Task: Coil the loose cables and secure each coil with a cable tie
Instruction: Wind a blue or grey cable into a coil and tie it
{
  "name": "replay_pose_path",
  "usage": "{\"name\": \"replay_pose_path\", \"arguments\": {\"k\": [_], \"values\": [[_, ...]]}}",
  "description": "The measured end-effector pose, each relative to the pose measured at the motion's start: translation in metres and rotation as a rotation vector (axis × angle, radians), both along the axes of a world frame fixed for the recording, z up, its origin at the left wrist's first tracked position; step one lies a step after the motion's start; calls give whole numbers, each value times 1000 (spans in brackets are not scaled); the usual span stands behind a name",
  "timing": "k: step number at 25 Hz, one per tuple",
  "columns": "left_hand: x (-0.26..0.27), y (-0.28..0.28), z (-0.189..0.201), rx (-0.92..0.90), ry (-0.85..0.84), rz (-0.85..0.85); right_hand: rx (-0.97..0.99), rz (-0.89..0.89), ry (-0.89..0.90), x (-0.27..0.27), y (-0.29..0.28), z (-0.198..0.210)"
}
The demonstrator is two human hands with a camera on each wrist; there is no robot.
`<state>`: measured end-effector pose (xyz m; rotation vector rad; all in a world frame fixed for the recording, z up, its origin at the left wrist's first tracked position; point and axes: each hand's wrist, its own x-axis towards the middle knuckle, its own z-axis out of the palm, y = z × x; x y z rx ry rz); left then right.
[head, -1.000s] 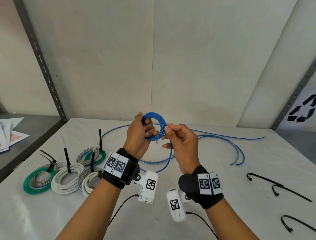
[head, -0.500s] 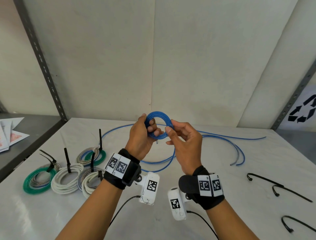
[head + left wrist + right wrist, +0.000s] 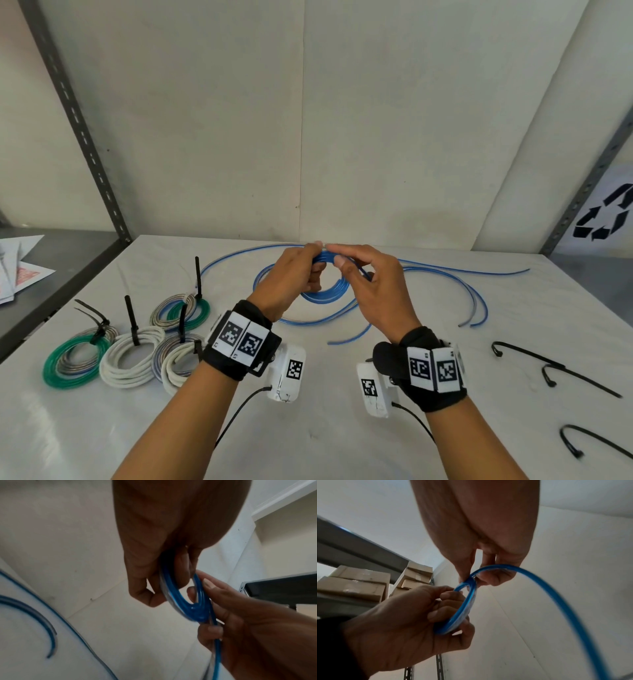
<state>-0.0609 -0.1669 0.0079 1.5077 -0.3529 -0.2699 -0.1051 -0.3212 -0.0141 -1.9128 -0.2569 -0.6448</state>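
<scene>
While the head view looks down on the white table (image 3: 342,428), the left hand (image 3: 291,277) and the right hand (image 3: 373,291) meet above its far middle, both closed on a small blue coil (image 3: 323,294). The ring tilts toward the camera, its top edge pinched at 12 o'clock between the two hands; loose blue cable (image 3: 445,272) trails off toward 3 o'clock and curls back on the tabletop. Five tied coils (image 3: 130,359) lie at 9 o'clock, their black tie tails pointing up; three loose black cable ties (image 3: 582,377) lie at 4 o'clock, long axes running toward 4.

From the left wrist, the left hand (image 3: 171,534) curls its fingers through the coil (image 3: 187,601), seen nearly edge-on, long axis from 11 to 5. The right hand (image 3: 248,615) pinches its lower rim.

From the right wrist, the right hand (image 3: 479,527) nips the coil (image 3: 464,601) at its top with thumb and fingertips, and the free cable (image 3: 556,601) arcs away toward 5 o'clock. The left hand (image 3: 402,622) grips the lower rim.
</scene>
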Motion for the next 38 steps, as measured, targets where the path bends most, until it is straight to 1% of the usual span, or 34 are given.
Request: {"name": "replay_pose_path", "arguments": {"k": [3,4,6,9,11,14,19,22,24,27,29,31,33,35,37,38], "values": [[9,4,2,-283,119,119,178,-80,-56,1,-2,2],[12,7,2,-352,138,141,223,-91,-65,2,-1,1],[15,12,2,-446,150,157,289,-57,-43,2,5,0],[13,11,1,-572,202,137,380,27,10,1,17,-3],[12,8,2,-623,236,112,433,45,23,0,23,-4],[9,4,2,-646,266,88,487,40,-1,0,29,-6],[2,-7,2,-675,275,86,630,3,-18,1,28,-4],[-2,-14,0,-689,262,94,654,-4,-25,-1,30,-2],[-4,-14,1,-655,246,82,653,-20,-32,-1,29,0],[-5,-7,5,-497,201,10,583,-10,-52,-3,23,3],[-5,-3,6,-331,148,-25,480,-3,-50,-5,16,6],[-5,-1,6,-130,70,-7,319,17,-46,-6,10,7],[-5,-1,5,25,19,-22,183,47,-30,-6,4,7],[-5,1,5,143,-18,-55,146,64,-12,-5,0,6],[-5,3,6,199,-66,-63,137,67,-11,-5,0,4],[-5,3,5,167,-73,-59,126,62,-14,-4,1,3]]}}
